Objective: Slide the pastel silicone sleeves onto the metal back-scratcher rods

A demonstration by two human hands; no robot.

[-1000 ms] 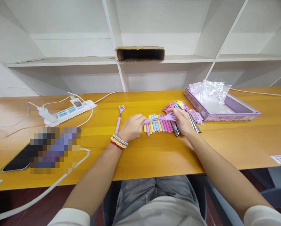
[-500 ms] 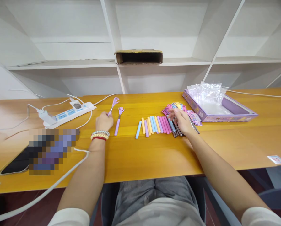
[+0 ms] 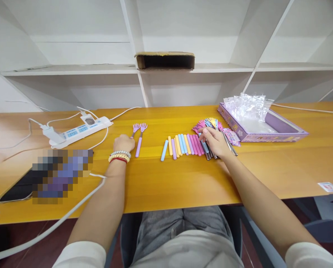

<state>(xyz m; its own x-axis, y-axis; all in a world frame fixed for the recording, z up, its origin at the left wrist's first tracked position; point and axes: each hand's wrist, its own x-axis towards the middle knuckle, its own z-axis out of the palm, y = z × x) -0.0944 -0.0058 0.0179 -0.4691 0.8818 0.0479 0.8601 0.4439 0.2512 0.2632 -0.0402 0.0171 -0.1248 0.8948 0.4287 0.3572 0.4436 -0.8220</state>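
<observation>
My left hand [image 3: 123, 144] is closed round a small back scratcher with a lilac hand-shaped head [image 3: 135, 128]; its lower part is hidden by the fingers. Just right of it, on the table, lies a second back scratcher [image 3: 138, 147] with a lilac head and handle. My right hand [image 3: 214, 140] hovers over or rests on a pile of back scratchers [image 3: 200, 125] with pink, yellow and blue heads and metal shafts. Its fingers are loosely bent and apart, above a blue handle [image 3: 204, 146]. A row of coloured handles [image 3: 180, 145] lies left of that hand.
A purple box [image 3: 272, 138] holding clear plastic bags [image 3: 247, 108] stands at the right, printed packets [image 3: 231, 137] beside it. At the left are a white power strip [image 3: 81, 131], a phone [image 3: 18, 188] and cables. White shelves with a cardboard box [image 3: 165, 54] rise behind.
My left hand has lowered the lilac back scratcher toward the table, so its head now sits beside the other lilac one. My right hand stays over the pile. The view has tilted slightly.
</observation>
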